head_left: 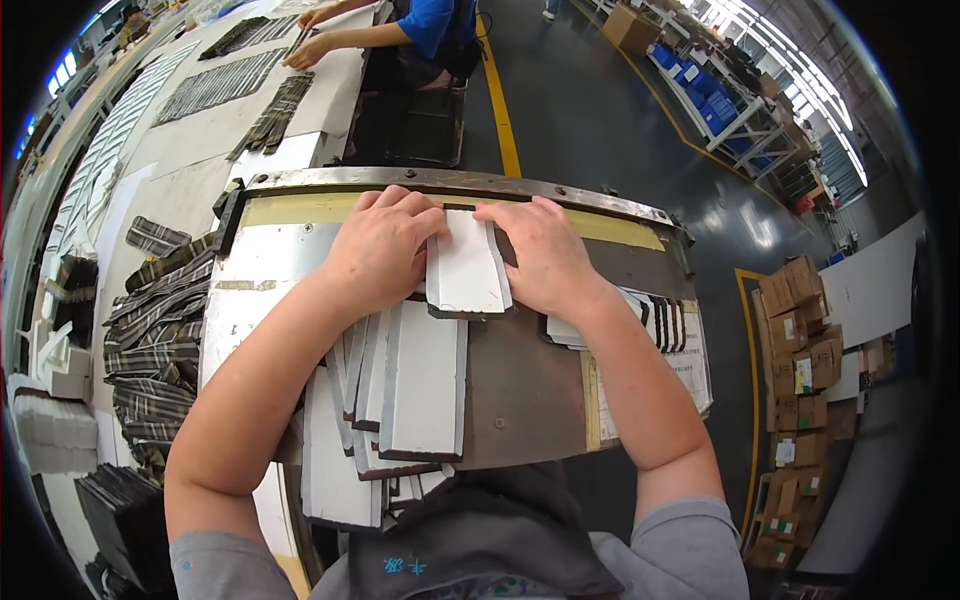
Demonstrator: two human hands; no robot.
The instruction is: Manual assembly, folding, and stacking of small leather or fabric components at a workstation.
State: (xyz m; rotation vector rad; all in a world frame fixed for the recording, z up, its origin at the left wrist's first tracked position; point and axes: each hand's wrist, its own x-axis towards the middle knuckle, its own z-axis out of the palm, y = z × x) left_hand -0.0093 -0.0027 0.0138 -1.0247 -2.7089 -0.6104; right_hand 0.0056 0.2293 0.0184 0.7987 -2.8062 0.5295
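Observation:
Between my hands is a white rectangular panel [467, 265] with greyish side strips and a dark lower edge. It lies against the metal rail [470, 183] along the far side of the work board. My left hand [385, 240] grips its far left corner, with the fingers bent toward the rail. On the opposite side, my right hand [540, 250] pinches the right edge near the far corner. Just nearer to me, overlapping white panels [425, 385] with dark edges form a loose pile. A smaller stack of similar panels [655, 322] sits beside my right forearm.
Plaid fabric strips [155, 340] are heaped on the table at the left. Another person's hands [310, 45] work over dark strips on the far table. Cardboard boxes [800, 345] stand at the right, and blue bins [712, 105] fill a rack farther off.

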